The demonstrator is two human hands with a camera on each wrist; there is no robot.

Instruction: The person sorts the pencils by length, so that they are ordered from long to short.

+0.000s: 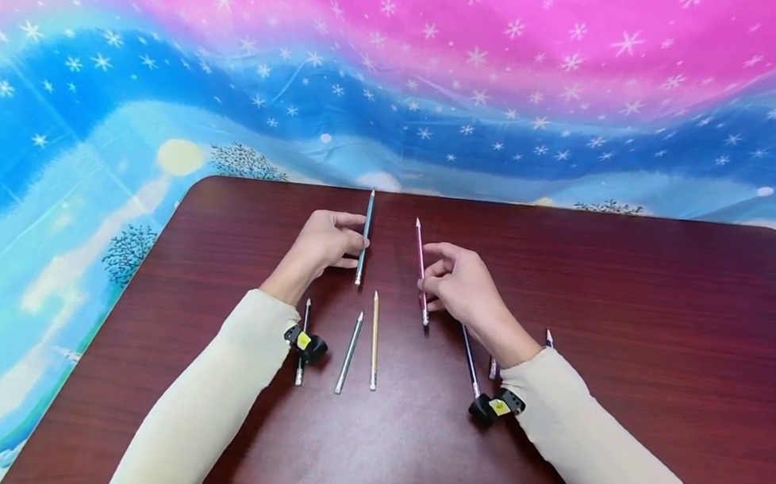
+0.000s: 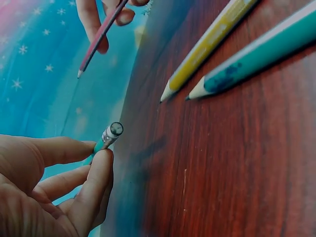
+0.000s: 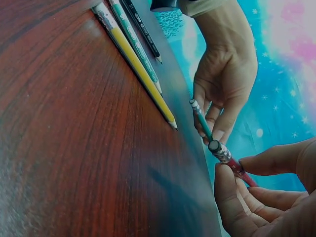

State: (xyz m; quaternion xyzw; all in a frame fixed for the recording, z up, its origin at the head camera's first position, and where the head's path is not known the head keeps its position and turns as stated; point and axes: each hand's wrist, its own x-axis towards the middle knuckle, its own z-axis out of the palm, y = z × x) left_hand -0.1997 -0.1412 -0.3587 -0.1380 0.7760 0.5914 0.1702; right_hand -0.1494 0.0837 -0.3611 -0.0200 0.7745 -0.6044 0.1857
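Between thumb and fingers my left hand (image 1: 333,242) pinches a teal pencil (image 1: 366,227), its tip pointing away from me. A pinkish-red pencil (image 1: 419,257) is pinched the same way in my right hand (image 1: 461,282), a short distance to the right. In the left wrist view the teal pencil's metal end (image 2: 112,131) faces the camera, above the table. The right wrist view shows the red pencil's ferrule end (image 3: 220,150) just past the fingertips. Nearer me on the table lie a yellow pencil (image 1: 374,344) and a green pencil (image 1: 349,353).
A black pencil (image 1: 306,320) lies partly behind the left wrist camera. By the right forearm rest a dark blue pencil (image 1: 470,359) and two more, mostly covered by the arm. A snowflake-printed cloth (image 1: 405,92) hangs behind the dark wooden table (image 1: 671,346).
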